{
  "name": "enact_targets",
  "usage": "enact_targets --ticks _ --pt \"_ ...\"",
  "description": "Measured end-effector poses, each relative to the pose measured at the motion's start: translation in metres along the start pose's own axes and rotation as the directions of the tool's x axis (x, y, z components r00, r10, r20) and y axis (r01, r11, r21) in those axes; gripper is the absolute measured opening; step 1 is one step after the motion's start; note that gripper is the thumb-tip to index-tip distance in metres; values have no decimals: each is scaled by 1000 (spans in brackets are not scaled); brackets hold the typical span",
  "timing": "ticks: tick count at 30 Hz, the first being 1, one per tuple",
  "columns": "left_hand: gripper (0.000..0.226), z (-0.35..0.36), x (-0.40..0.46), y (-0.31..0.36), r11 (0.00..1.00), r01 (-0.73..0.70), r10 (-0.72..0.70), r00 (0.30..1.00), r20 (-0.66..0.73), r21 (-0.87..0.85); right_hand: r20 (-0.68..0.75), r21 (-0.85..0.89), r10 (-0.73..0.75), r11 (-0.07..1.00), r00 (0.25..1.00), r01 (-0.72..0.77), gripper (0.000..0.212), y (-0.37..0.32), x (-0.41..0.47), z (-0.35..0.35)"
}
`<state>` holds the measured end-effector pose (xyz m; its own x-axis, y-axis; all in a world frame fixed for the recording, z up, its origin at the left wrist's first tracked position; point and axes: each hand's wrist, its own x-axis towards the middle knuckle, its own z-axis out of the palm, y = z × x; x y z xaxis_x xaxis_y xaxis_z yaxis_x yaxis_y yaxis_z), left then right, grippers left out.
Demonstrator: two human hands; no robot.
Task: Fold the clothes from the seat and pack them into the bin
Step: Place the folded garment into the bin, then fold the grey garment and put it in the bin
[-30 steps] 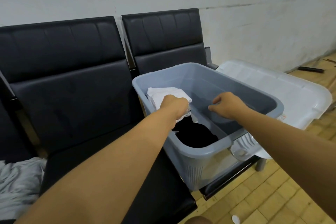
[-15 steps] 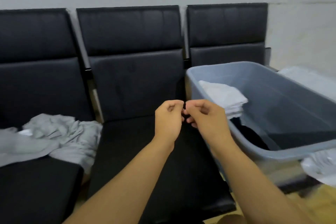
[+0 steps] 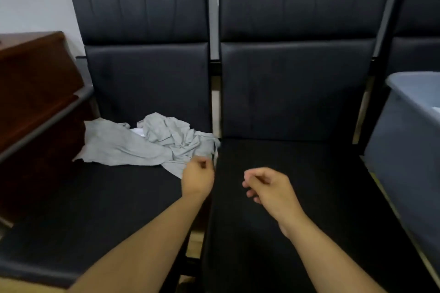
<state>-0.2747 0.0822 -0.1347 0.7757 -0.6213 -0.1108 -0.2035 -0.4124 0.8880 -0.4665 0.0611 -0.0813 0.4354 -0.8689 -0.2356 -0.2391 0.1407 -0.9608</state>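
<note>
A black padded bench (image 3: 297, 173) of joined seats stood against the wall, with crumpled grey clothes (image 3: 152, 143) lying on its left seat and a grey bin (image 3: 404, 150) resting at its right end.

Bin (image 3: 404, 150) cut by right edge, its contents mostly hidden.

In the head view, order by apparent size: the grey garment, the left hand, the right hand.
1. grey garment
2. right hand and left hand: alike; the right looks slightly bigger, perhaps only nearer.
</note>
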Motion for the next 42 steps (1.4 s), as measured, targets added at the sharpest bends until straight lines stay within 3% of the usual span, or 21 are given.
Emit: enact_targets --ticks 2,6,11,15,19,26,33,38,42 --pt "16 -18 27 -20 984 19 -7 998 -70 176 12 -2 49 999 999 -49 12 4 9 10" --pt "21 -44 75 -50 942 -14 64 989 -136 336 63 -35 76 997 995 -74 12 4 26 23" --pt "43 -62 116 -73 792 -91 147 988 -44 604 92 18 107 994 990 -109 12 7 38 33" --pt "24 -67 134 -89 725 -177 250 968 -15 666 117 53 107 992 987 -113 12 7 46 40" --pt "16 -70 132 -83 851 -247 333 936 -112 464 115 92 116 988 987 -127 12 7 51 41" --pt "12 -101 112 -34 965 -190 203 978 -55 183 130 94 122 986 984 -134 13 6 42 34" --pt "18 -149 93 61 940 -330 338 934 -120 84 141 78 72 993 987 -84 13 -2 23 21" --pt "13 -156 56 166 871 -490 485 870 -88 -33 192 78 -58 996 980 44 15 -16 -3 18" --pt "14 -151 12 237 785 -606 598 796 -96 -128 154 19 -196 981 968 195 55 -47 -14 13"
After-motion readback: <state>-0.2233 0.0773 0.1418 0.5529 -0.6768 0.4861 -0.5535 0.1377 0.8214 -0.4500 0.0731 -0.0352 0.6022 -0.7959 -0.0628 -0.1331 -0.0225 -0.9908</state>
